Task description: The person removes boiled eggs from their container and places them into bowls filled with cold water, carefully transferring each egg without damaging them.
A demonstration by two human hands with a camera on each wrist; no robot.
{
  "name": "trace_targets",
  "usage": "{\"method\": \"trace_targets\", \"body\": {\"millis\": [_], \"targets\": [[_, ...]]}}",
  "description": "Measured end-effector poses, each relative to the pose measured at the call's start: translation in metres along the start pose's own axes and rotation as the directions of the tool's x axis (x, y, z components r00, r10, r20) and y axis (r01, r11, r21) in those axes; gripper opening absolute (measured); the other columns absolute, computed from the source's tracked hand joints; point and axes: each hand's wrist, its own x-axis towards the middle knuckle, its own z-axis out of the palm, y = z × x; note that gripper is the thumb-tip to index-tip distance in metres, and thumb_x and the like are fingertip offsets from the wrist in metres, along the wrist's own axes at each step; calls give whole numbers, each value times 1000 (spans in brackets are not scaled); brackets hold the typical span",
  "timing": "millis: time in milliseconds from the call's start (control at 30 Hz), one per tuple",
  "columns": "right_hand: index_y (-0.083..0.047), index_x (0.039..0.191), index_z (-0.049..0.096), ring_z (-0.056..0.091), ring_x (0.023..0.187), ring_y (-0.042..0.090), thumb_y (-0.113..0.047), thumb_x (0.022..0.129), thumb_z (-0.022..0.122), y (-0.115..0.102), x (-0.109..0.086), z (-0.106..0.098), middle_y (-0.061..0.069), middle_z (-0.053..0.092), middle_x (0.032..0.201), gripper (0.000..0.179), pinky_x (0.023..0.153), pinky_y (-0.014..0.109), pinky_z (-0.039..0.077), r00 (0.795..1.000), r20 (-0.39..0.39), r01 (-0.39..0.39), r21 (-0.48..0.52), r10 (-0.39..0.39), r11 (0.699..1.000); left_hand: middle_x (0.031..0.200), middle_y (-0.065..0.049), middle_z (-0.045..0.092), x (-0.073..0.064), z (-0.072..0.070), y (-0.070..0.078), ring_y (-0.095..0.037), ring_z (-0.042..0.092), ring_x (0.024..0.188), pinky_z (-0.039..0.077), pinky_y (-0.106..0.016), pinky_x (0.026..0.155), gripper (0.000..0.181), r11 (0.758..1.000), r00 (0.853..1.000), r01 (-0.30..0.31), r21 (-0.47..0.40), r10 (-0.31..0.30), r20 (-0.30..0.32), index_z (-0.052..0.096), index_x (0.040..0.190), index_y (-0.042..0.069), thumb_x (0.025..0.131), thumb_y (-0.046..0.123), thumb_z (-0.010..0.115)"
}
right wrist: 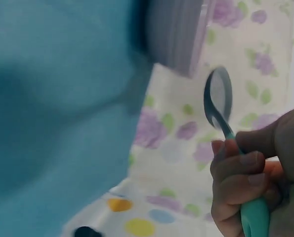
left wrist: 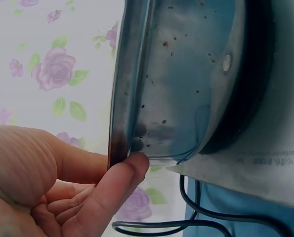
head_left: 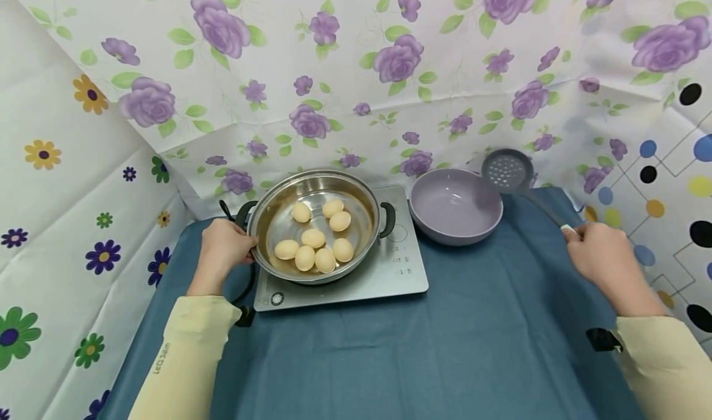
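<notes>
My left hand (head_left: pixel 225 247) rests against the steel pan's (head_left: pixel 267 219) rim at nine o'clock, thumb touching, fingers loosely curled. Eight eggs (head_left: pixel 313 238) all lie inside, on the cooker (head_left: pixel 389 272). My right hand (head_left: pixel 597 259) grips the slotted spoon (head_left: pixel 505 170), raised over the purple bowl (head_left: pixel 453 213) at two o'clock. I judge no egg moved yet.

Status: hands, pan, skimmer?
Left hand touches pan rim, eight eggs inside. Right hand grips skimmer, raised beside bowl.
</notes>
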Motion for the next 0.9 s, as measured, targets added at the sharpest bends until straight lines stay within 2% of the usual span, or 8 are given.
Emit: {"method": "trace_targets", "body": {"millis": [133, 233, 400, 500, 600, 733, 900], "targets": [[-10, 65, 52, 39, 44, 20, -48, 98, 28, -17, 6, -12, 4, 40, 49, 56, 45, 32, 29, 993, 84, 79, -10, -78, 997, 76, -15, 72, 0, -1, -1, -18, 70, 59, 55, -31, 56, 25, 1000, 1000, 8, -12, -8, 18, 72, 89, 1, 87, 24, 63], [-10, 71, 58, 39, 44, 20, -47, 98, 30, -31, 12, -19, 4, 41, 51, 55, 46, 32, 29, 985, 115, 132, -11, -130, 991, 77, -15, 72, 1, -2, -1, -17, 70, 60, 55, -32, 58, 26, 999, 999, 14, -31, -13, 44, 73, 89, 0, 86, 25, 64], [-10, 72, 59, 39, 44, 20, -45, 98, 33, -57, 21, -29, 5, 41, 53, 51, 45, 33, 29, 976, 123, 181, -5, -179, 984, 76, -15, 72, 1, -3, 0, -19, 70, 61, 55, -32, 57, 25, 999, 997, 32, -38, -29, 71, 73, 89, -1, 85, 22, 65], [-10, 79, 62, 41, 46, 21, -42, 99, 35, -74, 27, -34, 6, 43, 56, 46, 47, 33, 30, 968, 119, 224, -12, -221, 974, 70, -13, 71, 3, -4, 2, -18, 70, 58, 55, -32, 56, 24, 999, 997, 45, -12, -44, 70, 72, 88, -1, 83, 21, 66], [-10, 75, 60, 40, 47, 20, -37, 99, 38, -93, 31, -37, 6, 42, 57, 42, 48, 32, 30, 958, 113, 270, -38, -265, 962, 67, -13, 70, 4, -5, 4, -18, 69, 56, 55, -32, 56, 24, 999, 996, 44, 22, -46, 70, 70, 90, -2, 83, 20, 67], [-11, 72, 58, 41, 49, 19, -34, 98, 43, -120, 37, -42, 6, 45, 58, 37, 50, 31, 32, 938, 103, 338, -72, -330, 938, 68, -14, 70, 5, -4, 8, -17, 68, 54, 55, -33, 58, 24, 997, 997, 29, 69, -33, 71, 67, 92, -3, 82, 19, 67], [-13, 80, 65, 48, 49, 16, -31, 95, 50, -159, 43, -44, 4, 53, 59, 28, 51, 31, 37, 901, 73, 434, -133, -427, 891, 67, -15, 69, 4, -2, 13, -16, 66, 50, 54, -35, 56, 26, 993, 999, 11, 115, -17, 45, 66, 94, -5, 82, 18, 68]]}}
